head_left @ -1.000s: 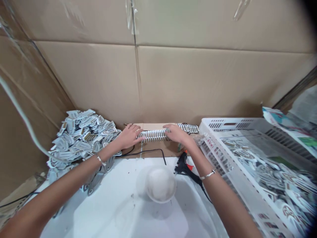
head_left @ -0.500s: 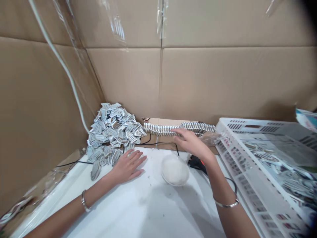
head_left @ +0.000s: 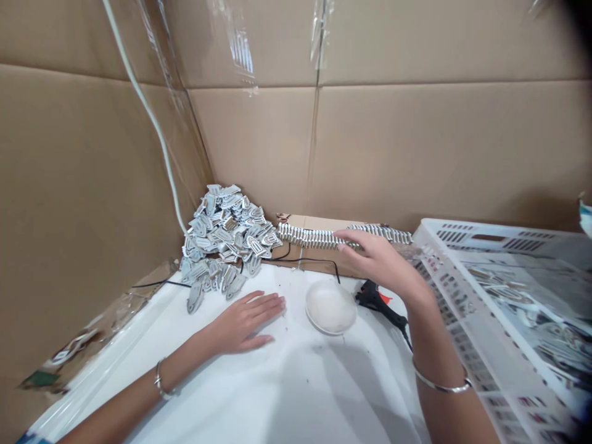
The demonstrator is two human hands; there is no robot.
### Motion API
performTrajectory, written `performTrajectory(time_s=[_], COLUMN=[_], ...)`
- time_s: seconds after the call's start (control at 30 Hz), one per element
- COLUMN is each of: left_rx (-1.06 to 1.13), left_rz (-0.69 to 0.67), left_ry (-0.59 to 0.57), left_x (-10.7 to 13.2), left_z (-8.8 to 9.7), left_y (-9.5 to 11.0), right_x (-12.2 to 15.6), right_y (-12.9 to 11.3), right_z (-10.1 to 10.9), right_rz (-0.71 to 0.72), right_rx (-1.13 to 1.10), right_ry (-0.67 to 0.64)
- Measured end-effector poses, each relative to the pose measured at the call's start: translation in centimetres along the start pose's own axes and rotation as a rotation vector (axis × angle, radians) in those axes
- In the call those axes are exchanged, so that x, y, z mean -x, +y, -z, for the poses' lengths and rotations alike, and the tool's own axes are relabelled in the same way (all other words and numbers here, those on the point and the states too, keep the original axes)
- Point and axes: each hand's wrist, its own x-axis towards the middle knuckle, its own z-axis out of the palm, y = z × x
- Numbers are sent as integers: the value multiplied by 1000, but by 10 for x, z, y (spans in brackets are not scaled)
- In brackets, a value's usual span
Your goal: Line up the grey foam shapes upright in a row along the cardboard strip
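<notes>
My left hand lies flat on the white table with its fingers stretched out, holding nothing, just below a pile of small grey-white badge pieces. My right hand hovers with open fingers in front of a long row of the same pieces standing on edge along a cardboard strip at the back. A small white bowl stands between my two hands. Each wrist wears a thin silver bangle.
A black glue gun with its cable lies right of the bowl. A white slotted plastic crate of printed pieces fills the right side. Cardboard walls close off the back and left; a white cable hangs down the left wall.
My left hand left the row and came back to rest flat on the table. My right hand lifted off the row and hangs before it. The view swung to the left.
</notes>
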Motion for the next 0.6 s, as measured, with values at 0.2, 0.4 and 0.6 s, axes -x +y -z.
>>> performTrajectory(time_s=[0.2,0.4,0.6], left_rx=[53,76,110], left_rz=[-61,-65,-57], left_ry=[-125,-131,-111], left_x=[-7,-9,-9], left_z=[7,3,-1], left_y=[13,15,15], right_x=[0,-1,-1], right_y=[-4,-4,-4], right_z=[3,4,4], right_rz=[15,26,44], right_rx=[-5,-2,-17], right_ry=[-2,-4,-8])
